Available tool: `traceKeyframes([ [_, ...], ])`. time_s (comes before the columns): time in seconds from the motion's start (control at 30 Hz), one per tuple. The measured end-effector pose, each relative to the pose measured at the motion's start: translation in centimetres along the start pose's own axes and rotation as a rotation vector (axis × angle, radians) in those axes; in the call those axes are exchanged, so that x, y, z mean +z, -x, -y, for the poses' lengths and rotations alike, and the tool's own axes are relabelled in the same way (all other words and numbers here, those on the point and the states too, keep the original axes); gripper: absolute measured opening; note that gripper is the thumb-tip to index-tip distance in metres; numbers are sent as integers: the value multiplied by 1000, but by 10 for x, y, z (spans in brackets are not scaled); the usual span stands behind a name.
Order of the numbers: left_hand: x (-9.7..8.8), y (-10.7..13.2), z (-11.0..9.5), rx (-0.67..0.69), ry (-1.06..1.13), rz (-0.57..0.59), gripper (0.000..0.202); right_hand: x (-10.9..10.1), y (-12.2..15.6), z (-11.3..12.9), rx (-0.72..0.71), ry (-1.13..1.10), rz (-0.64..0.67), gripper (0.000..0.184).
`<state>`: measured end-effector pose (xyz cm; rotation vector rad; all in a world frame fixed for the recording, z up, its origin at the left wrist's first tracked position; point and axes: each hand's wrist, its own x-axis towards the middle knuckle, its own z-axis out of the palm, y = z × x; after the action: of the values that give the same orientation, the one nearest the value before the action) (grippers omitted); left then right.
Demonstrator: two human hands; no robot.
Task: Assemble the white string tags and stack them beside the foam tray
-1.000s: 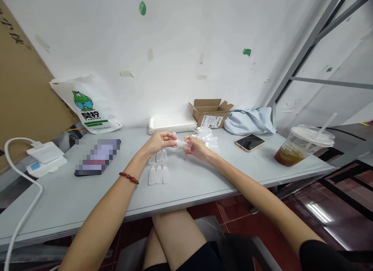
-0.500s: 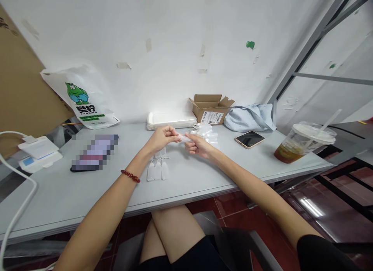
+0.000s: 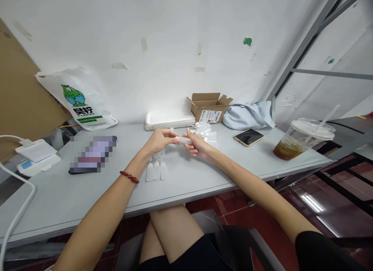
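Head view: both hands [image 3: 177,140] pinch small bottle [image 3: 184,140] above table [image 3: 204,177].

A small translucent plastic bottle [image 3: 184,140] is lying roughly level in the air above the middle of the desk [image 3: 58,193], nearer its far edge. The left hand [image 3: 159,140] and right hand [image 3: 198,145] are pinching its ends.

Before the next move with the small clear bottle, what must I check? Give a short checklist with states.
1. small clear bottle gripped between both hands: ok.
2. left hand pinches one end: ok.
3. right hand holds the other end: ok.
4. Whether it is closed tight: cannot tell.
5. row of three bottles lies apart from the hands: ok.
6. drink cup stands far from the hands: ok.
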<state>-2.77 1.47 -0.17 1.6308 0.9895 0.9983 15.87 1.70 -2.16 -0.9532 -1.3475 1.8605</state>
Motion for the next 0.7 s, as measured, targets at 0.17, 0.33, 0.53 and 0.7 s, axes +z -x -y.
traceKeyframes([
  [0.17,0,0,-1,-40,49,-120,37,0,-4,-4,-264,136,-138,44],
  [0.33,0,0,-3,-53,21,-221,44,-4,-7,-9,-506,393,-176,38],
  [0.53,2,1,-5,1,-29,-201,39,-4,-10,-13,-423,428,-169,37],
  [0.7,3,0,-1,42,-65,-178,36,-5,-12,-13,-439,404,-205,41],
])
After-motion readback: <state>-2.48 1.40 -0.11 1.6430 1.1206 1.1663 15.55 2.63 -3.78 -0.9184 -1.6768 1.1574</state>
